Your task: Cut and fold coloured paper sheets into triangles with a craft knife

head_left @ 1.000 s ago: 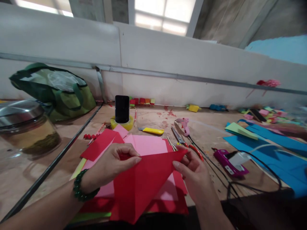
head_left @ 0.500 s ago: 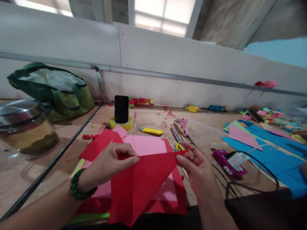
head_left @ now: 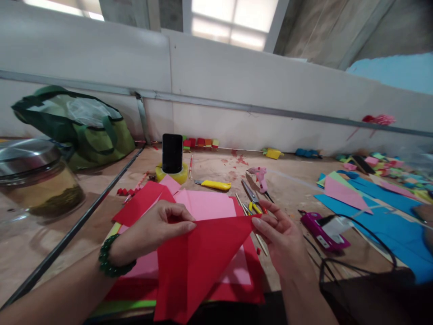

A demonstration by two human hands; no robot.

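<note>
Wooden worktable (head_left: 291,180) strewn with craft tools: left hand (head_left: 152,228) and right hand (head_left: 282,237) each pinch an upper corner of a folded red paper triangle (head_left: 199,262) between thumb and fingertips, probably to hold its top edge taut. Pink paper sheets (head_left: 206,205) lie just beyond the fingers.

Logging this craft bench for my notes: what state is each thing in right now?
red paper: folded into a triangle, held off the table.
left hand: pinching its top edge.
right hand: pinching its right corner.
jar: lid on.
green bag: open.
phone: upright, screen dark.
</note>
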